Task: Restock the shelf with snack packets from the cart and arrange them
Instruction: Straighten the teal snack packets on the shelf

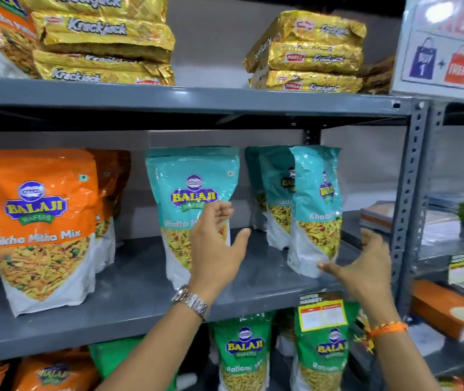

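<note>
While teal packets [316, 210] stand on grey shelf [129, 283], left hand [216, 249] grip released, right hand [366, 266] fingertips touching rightmost packet, unclenched.

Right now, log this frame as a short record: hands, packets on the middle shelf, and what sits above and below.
left hand: left hand open, in front of the front-facing teal packet
right hand: right hand open, fingertips at the base of the turned teal packet
middle shelf: middle shelf also holds orange packets at left
upper shelf: gold biscuit packs stacked
lower shelf: green packets
</note>
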The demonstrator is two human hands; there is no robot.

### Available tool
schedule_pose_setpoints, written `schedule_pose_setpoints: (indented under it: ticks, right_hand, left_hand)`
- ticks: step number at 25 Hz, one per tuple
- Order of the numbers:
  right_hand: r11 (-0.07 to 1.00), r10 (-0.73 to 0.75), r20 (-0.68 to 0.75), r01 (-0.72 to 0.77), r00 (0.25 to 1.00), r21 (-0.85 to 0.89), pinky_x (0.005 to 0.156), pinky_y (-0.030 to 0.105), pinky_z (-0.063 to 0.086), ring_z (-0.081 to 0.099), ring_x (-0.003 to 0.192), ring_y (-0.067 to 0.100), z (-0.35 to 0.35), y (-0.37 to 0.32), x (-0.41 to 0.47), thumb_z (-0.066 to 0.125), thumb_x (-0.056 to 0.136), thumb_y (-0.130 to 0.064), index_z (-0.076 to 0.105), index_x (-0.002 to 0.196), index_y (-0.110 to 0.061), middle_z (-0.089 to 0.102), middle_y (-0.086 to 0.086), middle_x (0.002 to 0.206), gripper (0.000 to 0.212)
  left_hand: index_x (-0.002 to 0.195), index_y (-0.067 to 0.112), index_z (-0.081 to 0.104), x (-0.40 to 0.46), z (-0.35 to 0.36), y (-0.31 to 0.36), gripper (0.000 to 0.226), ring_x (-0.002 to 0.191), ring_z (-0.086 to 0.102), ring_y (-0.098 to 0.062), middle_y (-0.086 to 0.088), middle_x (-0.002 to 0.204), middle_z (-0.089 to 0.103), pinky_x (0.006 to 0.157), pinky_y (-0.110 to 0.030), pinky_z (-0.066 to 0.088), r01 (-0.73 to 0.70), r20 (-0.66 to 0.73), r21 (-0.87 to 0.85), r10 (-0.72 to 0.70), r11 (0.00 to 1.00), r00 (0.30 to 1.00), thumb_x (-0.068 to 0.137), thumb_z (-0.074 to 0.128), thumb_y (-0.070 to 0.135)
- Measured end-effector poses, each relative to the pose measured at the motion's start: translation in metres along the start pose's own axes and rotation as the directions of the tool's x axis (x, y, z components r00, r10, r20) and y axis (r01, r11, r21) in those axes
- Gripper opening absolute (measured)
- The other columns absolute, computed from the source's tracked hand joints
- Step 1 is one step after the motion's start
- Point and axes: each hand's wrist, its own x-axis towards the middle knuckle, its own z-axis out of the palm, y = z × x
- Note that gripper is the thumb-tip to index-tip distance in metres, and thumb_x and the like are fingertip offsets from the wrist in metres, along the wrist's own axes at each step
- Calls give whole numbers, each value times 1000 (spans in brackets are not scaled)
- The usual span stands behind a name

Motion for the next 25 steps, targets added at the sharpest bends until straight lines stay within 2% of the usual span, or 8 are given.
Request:
schedule_pose_setpoints:
  ticks: [2, 3, 6, 8, 10, 13, 20, 25]
  right_hand:
    - [998, 51, 159, -45, 986, -37, 112, 53, 38, 35, 140, 38, 6, 6, 15, 99, 43, -37, 28, 150, -8, 36, 19, 150, 132]
    - [997, 69, 228, -62, 971, -36, 114, 53, 35, 31, 143, 38, 10, 7, 22, 99, 42, -39, 23, 152, -7, 32, 17, 154, 138]
    - [997, 45, 308, -64, 950, 53, 107, 50, 45, 47, 135, 33, 23, 8, 34, 96, 30, -51, 30, 143, -8, 47, 14, 145, 137]
    - [990, 75, 327, -111, 942, 91, 97, 45, 52, 58, 124, 29, 26, 10, 40, 96, 31, -46, 37, 133, -8, 57, 11, 135, 124]
    - [991, 80, 317, -110, 945, 75, 95, 42, 53, 59, 120, 30, 29, 8, 40, 98, 34, -42, 41, 130, -7, 59, 12, 131, 117]
    - [996, 73, 196, -62, 978, -60, 94, 44, 53, 57, 116, 35, 34, 0, 26, 90, 30, -60, 43, 124, -7, 54, 14, 126, 118]
    - [971, 93, 49, -80, 994, -225, 92, 49, 51, 54, 113, 39, 45, -11, 9, 82, 37, -75, 41, 118, -9, 51, 13, 123, 112]
    - [965, 78, 52, -63, 996, -253, 95, 46, 50, 56, 112, 38, 46, -10, 11, 80, 36, -77, 42, 118, -8, 52, 13, 122, 113]
  left_hand:
    - [133, 16, 52, 13, 44, 9, 71, 117, 58, -8, 7, 129, 58, 102, -25, 48, 151, 263, -15, -142, 988, 954, 73, 86, 32]
    - [139, 16, 46, 20, 67, 11, 84, 121, 54, -9, 9, 132, 54, 103, -27, 47, 276, 390, -10, -251, 961, 886, 69, 87, 42]
    - [137, 22, 44, 40, 116, -1, 114, 125, 57, -17, 6, 137, 58, 106, -41, 48, 513, 497, -66, -418, 856, 761, 42, 88, 66]
    - [121, 26, 53, 47, 141, -16, 88, 116, 65, -20, 0, 128, 67, 103, -45, 52, 554, 502, -115, -433, 825, 749, 48, 91, 56]
    - [107, 29, 59, 47, 154, -20, 45, 109, 69, -23, -4, 123, 71, 98, -47, 55, 564, 525, -147, -419, 813, 741, 72, 87, 37]
    - [106, 27, 61, 47, 157, -22, 17, 104, 68, -21, -4, 120, 71, 91, -42, 56, 639, 624, -237, -389, 732, 678, 93, 68, 20]
    - [132, 5, 56, 59, 161, -35, 32, 120, 57, -27, -15, 138, 60, 111, -51, 41, 688, 673, -226, -401, 689, 622, 101, 53, 13]
    - [121, 14, 60, 57, 158, -34, 21, 106, 62, -19, -5, 120, 67, 95, -43, 50, 705, 695, -237, -391, 668, 604, 101, 53, 14]
